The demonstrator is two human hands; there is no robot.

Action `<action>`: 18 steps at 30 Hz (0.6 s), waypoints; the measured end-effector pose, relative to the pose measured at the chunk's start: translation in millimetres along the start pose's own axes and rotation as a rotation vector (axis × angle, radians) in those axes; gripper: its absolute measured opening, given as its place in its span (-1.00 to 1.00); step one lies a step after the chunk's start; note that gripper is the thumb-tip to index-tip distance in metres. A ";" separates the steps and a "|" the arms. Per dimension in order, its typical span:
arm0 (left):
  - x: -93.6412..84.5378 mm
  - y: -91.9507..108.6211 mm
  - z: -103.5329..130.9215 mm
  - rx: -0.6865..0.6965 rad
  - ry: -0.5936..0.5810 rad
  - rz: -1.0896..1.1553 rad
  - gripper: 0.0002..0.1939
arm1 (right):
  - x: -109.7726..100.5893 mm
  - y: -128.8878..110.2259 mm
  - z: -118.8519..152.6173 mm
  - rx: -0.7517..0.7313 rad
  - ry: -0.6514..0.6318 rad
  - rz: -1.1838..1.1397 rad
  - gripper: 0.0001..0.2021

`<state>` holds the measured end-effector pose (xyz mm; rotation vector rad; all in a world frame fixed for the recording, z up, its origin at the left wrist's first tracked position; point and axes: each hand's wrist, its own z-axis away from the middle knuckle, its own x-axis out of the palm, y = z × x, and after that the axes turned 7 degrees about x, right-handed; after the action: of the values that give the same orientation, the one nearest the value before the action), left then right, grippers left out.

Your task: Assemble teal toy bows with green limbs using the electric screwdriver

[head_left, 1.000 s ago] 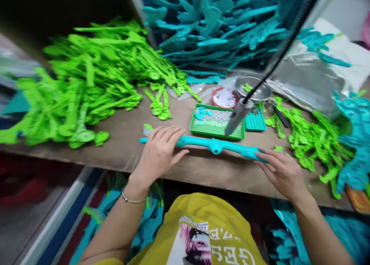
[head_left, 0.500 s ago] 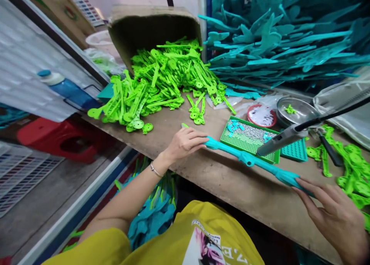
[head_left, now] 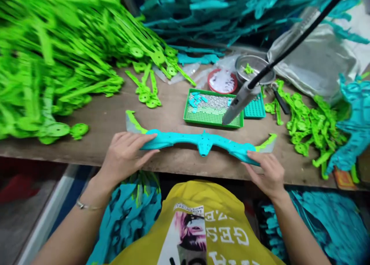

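Note:
A long turquoise plastic wing piece (head_left: 185, 137) stretches between my two hands, just above the front of the table. Its middle carries a small head-like bump. Light-green toothed strips with clear film stick out from both ends. My left hand (head_left: 124, 155) pinches the left end between thumb and fingers. At the opposite end my right hand (head_left: 267, 170) grips in the same way. Behind the piece lies a green tray (head_left: 214, 118) of small silvery parts and turquoise bits. A grey electric screwdriver (head_left: 241, 103) hangs over that tray on a black cable.
Bright green plastic arms (head_left: 72, 56) are heaped at the left, with a smaller green pile (head_left: 303, 122) at the right. Turquoise pieces (head_left: 231, 14) are stacked at the back. A red dish (head_left: 209, 81) of white bits and a metal bowl (head_left: 270, 78) stand behind the tray.
My view has turned toward the right. The turquoise wing piece went from slanting to nearly level, its green end strips now showing. Both hands still hold its ends.

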<state>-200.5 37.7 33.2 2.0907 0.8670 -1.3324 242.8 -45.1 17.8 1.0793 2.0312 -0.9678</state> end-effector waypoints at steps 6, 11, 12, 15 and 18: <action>44.7 9.1 -12.0 0.041 -0.333 0.184 -0.37 | 32.6 -5.9 47.7 0.072 0.009 -0.002 -0.69; 56.8 8.5 -29.9 0.081 -0.236 0.100 -0.56 | 3.7 8.0 36.6 0.132 0.047 -0.068 -0.64; 54.7 8.4 -29.1 0.080 -0.155 0.063 -0.58 | -6.4 10.5 30.0 0.153 0.074 -0.049 -0.59; 49.9 5.9 -19.9 0.042 0.085 -0.051 -0.57 | -29.3 12.1 6.6 0.186 0.029 0.055 -0.40; 54.9 0.3 -7.3 -0.011 0.242 -0.108 -0.51 | -28.1 3.6 -11.5 0.130 -0.188 0.137 -0.28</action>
<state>-178.7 55.9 -14.3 2.2564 1.0986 -1.1380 256.8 -45.4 45.1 1.1347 1.7407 -1.0982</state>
